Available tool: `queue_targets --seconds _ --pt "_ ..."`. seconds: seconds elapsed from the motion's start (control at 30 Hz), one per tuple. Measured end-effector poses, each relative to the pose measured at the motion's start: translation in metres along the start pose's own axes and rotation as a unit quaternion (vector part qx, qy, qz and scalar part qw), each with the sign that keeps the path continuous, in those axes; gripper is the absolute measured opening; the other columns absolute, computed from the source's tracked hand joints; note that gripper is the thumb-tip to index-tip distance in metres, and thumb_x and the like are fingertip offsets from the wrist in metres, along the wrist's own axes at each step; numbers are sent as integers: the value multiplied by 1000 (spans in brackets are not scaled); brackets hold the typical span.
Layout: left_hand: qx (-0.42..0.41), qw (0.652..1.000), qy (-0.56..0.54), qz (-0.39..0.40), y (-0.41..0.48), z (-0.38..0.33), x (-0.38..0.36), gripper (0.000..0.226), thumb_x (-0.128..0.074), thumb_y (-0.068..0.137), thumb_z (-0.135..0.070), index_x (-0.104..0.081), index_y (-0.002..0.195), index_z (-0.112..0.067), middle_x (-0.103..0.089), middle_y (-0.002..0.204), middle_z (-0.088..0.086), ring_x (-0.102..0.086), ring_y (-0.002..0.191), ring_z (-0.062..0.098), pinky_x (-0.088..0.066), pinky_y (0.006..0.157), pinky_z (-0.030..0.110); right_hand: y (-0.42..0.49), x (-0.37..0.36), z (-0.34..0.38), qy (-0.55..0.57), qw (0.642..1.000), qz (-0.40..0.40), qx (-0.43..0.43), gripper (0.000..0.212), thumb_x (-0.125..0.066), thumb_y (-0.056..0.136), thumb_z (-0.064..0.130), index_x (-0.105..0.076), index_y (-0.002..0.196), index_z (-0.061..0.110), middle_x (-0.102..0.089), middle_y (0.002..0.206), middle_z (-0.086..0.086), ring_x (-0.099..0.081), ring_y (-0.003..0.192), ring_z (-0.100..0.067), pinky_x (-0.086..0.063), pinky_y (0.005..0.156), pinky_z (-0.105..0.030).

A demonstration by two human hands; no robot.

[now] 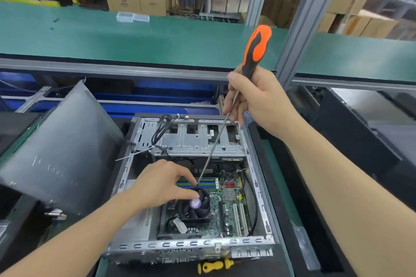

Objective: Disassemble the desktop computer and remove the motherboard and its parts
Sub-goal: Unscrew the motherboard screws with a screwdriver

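Green bench [284, 254] carries the open computer case [191, 245] — a yellow screwdriver [213, 265] (short-handled) lies just before it.

the tip of the screwdriver [255, 56] is hidden behind the fingers of the left grip [162, 184], so whether it sits in a screw, or whether those fingers pinch it, cannot be told. the right grip [258, 101] covers the spot where handle meets shaft. the left grip hides the far-left corner of the cooler fan [202, 211] and part of the memory sticks [209, 183]. the fan's purple hub label is too small to read. the drive cage [195, 141] covers the motherboard [216, 198] at its far end. the side panel [63, 148] is blurred, its pale lettering unreadable. the yellow screwdriver [209, 266] shows only its handle. both forearms are cut off by the frame's edges.
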State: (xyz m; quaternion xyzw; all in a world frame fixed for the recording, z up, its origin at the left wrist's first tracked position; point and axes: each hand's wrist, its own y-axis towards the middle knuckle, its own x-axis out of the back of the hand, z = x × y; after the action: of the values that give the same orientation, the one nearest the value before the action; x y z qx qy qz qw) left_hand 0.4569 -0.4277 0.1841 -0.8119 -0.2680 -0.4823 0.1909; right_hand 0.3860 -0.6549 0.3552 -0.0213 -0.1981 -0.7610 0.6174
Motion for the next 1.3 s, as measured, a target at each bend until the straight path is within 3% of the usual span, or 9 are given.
queue_targets --seconds 0.43,0.57,0.63,0.73,0.8,0.93,1.13,1.2,1.3 --pt "30 999 32 7 6 -8 -21 20 -60 93 -62 -66 85 -46 -57 55 -17 -54 57 2 -35 55 24 -14 22 -13 -16 999 -31 5 21 -48 106 22 -47 90 9 -69 67 -20 -58 46 -40 -46 39 -34" --pt "115 982 -147 -39 11 -13 -17 28 -48 101 -27 -55 73 -25 -57 58 -8 -45 49 9 -34 50 26 -22 32 -19 -56 997 -47 11 22 -50 103 32 -50 92 12 -71 67 -15 -61 48 -43 -46 40 -33" --pt "233 879 -413 -53 17 -20 -18 29 -40 96 -12 -45 68 -19 -39 53 -3 -29 46 17 -22 45 28 -30 33 -25 -86 995 -56 19 26 -51 102 36 -51 93 12 -72 66 -11 -62 46 -37 -45 41 -32" --pt "322 619 -716 -21 21 -33 -17 24 -34 96 -8 -46 75 -11 -42 61 5 -30 46 15 -26 38 24 -44 32 -33 -149 986 -66 42 26 -52 101 43 -55 91 19 -72 66 -1 -63 45 -22 -47 44 -28" --pt "320 590 -741 -19 18 -40 -17 20 -36 89 -8 -47 73 -9 -45 65 8 -35 48 17 -31 40 25 -53 31 -40 -172 981 -75 45 26 -52 101 46 -56 90 23 -72 67 4 -64 48 -17 -52 47 -31" --pt "300 608 -735 -28 15 -57 -26 18 -43 93 -11 -52 78 -7 -27 61 -1 -22 45 13 -20 40 23 -66 28 -60 -172 979 -106 29 25 -51 101 47 -56 90 26 -70 66 5 -66 55 -10 -57 56 -38" --pt "174 894 -411 -34 37 -61 -37 19 -60 104 -24 -78 109 -22 -49 47 -8 -37 40 11 -26 49 23 -63 14 -95 -178 974 -140 7 23 -52 102 52 -54 88 34 -70 68 6 -66 58 -12 -56 63 -41" --pt "93 945 -312 -27 53 -54 -41 17 -62 102 -34 -77 109 -38 -49 100 -12 -56 51 10 -33 61 26 -57 7 -108 -170 972 -164 -10 25 -52 100 55 -55 88 33 -70 68 4 -65 58 -14 -55 63 -42" --pt "19 958 -287 -22 74 -42 -50 18 -63 100 -42 -75 111 -50 -34 57 -12 -33 53 9 -22 60 30 -52 1 -123 -179 962 -206 6 24 -52 102 53 -54 87 34 -68 66 5 -64 59 -12 -50 59 -26"
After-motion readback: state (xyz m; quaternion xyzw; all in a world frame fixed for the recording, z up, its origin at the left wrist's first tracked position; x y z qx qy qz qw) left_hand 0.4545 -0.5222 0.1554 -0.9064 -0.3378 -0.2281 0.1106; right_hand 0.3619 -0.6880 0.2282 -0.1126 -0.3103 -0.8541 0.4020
